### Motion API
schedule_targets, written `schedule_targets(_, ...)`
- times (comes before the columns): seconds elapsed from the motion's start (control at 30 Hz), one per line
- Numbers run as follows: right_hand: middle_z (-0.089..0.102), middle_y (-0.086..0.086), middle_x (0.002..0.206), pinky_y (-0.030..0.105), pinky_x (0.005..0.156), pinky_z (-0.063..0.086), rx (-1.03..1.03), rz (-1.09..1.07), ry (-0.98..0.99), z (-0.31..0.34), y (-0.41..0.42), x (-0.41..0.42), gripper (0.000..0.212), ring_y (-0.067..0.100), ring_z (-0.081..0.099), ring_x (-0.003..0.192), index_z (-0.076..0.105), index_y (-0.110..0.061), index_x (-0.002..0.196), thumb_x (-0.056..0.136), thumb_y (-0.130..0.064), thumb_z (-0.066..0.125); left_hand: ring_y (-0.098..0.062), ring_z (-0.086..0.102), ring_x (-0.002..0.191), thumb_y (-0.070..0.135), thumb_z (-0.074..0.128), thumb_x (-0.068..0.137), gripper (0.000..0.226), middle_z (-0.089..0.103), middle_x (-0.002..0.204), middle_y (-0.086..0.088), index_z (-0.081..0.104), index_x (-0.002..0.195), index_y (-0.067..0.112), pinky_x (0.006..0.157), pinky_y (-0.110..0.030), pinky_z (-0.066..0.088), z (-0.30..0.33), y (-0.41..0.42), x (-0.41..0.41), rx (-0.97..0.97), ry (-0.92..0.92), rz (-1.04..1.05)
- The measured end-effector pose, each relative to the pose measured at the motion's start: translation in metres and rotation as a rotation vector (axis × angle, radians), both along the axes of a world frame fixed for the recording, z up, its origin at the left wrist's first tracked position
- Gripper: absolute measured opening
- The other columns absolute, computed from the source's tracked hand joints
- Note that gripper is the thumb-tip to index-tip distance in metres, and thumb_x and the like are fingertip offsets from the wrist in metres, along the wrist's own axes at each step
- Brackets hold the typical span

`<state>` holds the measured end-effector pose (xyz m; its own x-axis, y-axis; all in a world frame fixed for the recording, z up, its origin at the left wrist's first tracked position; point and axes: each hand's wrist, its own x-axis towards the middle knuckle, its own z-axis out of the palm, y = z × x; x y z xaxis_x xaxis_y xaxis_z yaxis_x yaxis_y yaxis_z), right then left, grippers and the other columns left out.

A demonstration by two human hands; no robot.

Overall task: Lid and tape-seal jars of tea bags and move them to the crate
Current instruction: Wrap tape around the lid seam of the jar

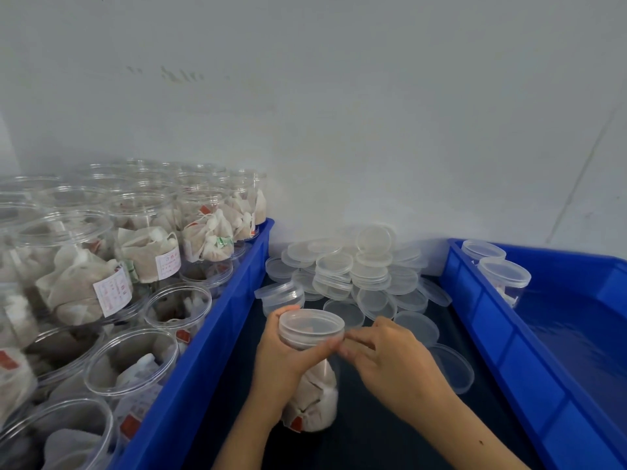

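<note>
1. Nearest, the left hand (285,361) wraps its fingers (322,347) round the neck of a clear jar (314,385) of tea bags, clamped just under the lid (311,325); the jar stands on the dark surface (390,429) between two blue crates
2. The right hand (393,354) meets those fingers at the lid's right rim, its fingertips pinched together there as if on a tape end, though no tape can be made out
3. The jar's long axis runs close to upright, mouth and lid up and leaning slightly away from the person, its tea bags settled at the bottom
4. My reading: this jar is lidded and the sealing is only starting; it has yet to go in a crate
5. Left of the fingers, the left crate (210,351) is packed with open jars (132,361) of tea bags, none visibly lidded, so most of the work remains
6. Beyond the fingers lies a heap of spare lids (353,276) on the surface against the wall
7. Right of the fingers and further off, the right crate (481,334) holds only two lidded jars (504,274) at its far end; whether they are taped cannot be told, so the finished count looks small
</note>
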<state>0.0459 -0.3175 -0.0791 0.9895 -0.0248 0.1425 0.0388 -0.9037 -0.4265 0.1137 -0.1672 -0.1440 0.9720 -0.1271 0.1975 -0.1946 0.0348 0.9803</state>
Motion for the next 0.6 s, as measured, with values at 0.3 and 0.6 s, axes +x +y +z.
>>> schedule_targets(0.3,0.068,-0.010,0.079,0.026,0.070,0.051,0.116,0.038,-0.048,0.007,-0.004,0.002,0.021,0.004,0.059,0.072,0.068,-0.029,0.108,0.095,-0.038,0.055,-0.024,0.070,0.094,0.046,0.085,0.040,0.096,0.072,0.108,-0.013,0.059,0.125,0.010,0.081,-0.036,0.057,0.000,0.008,-0.001,-0.294,0.273,-0.217)
schedule_targets(0.6,0.049,-0.008,0.087,0.021,0.070,0.045,0.077,0.062,-0.138,0.001,0.000,-0.007,0.028,0.008,0.050,0.077,0.057,-0.039,0.126,0.100,-0.037,0.045,-0.027,0.062,0.086,0.058,0.091,0.034,0.108,0.063,0.103,-0.021,0.059,0.124,0.006,0.074,-0.036,0.057,-0.003,0.004,-0.008,-0.453,0.320,-0.315)
